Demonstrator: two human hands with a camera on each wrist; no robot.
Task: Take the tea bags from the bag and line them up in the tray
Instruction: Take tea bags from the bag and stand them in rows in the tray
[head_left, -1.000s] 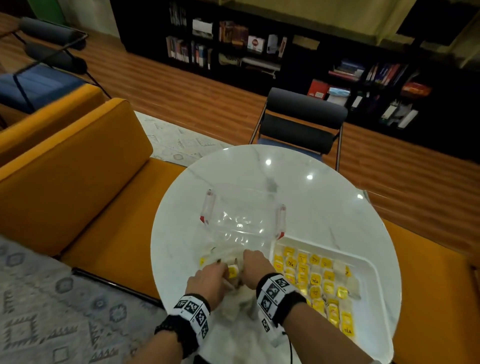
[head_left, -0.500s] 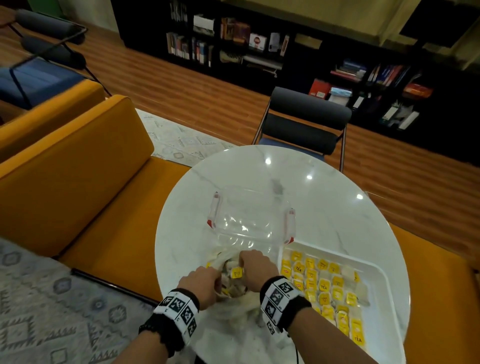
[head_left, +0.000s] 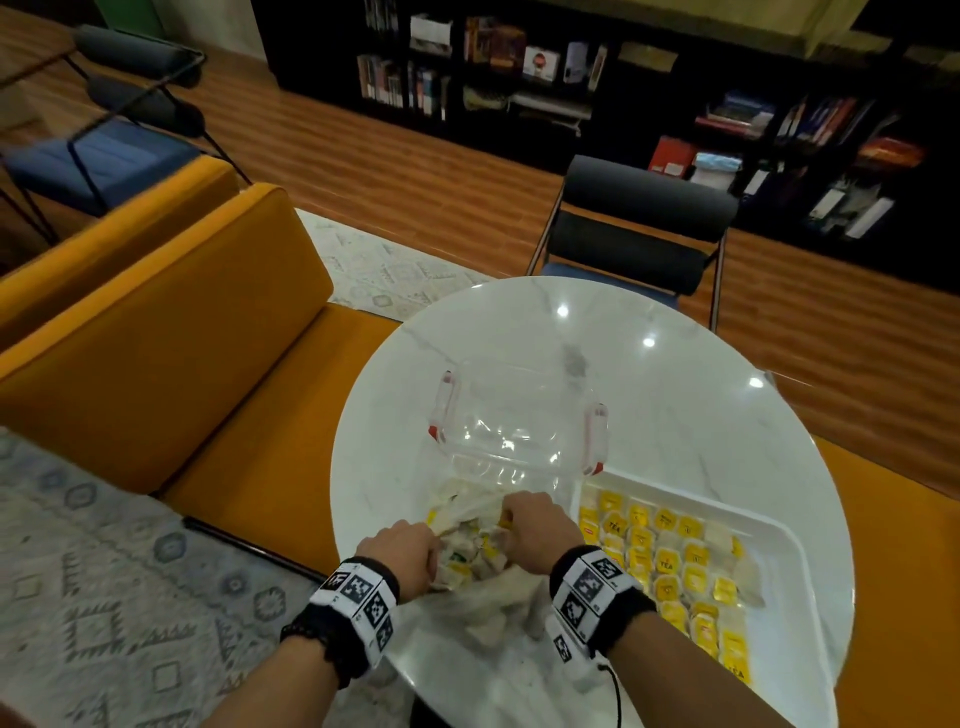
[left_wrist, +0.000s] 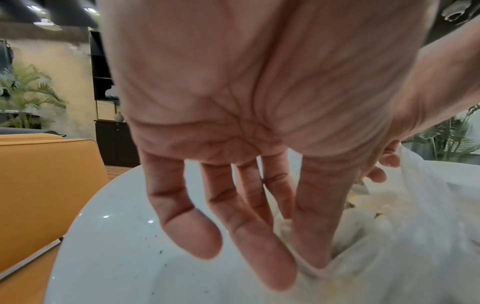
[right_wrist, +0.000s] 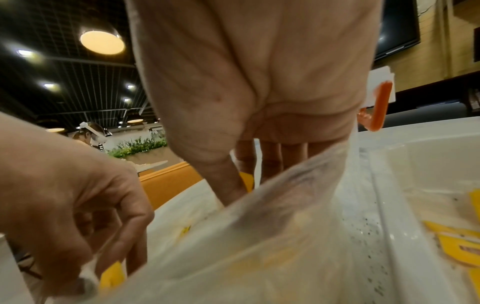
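A thin clear plastic bag of tea bags lies crumpled on the round white table in front of me. My left hand pinches the bag's near left edge, and the right wrist view shows the left hand with curled fingers on the film. My right hand reaches into the bag's mouth. There its thumb and fingers pinch a yellow-tagged tea bag. The white tray to the right holds rows of yellow-tagged tea bags.
An empty clear container with red clips stands just beyond the bag, against the tray's far left corner. A black chair faces the table's far side. An orange sofa runs along the left.
My left hand has drawn the bag's edge back toward me and to the left, apart from the right hand. My right hand has stayed in the bag's mouth at the yellow tag.
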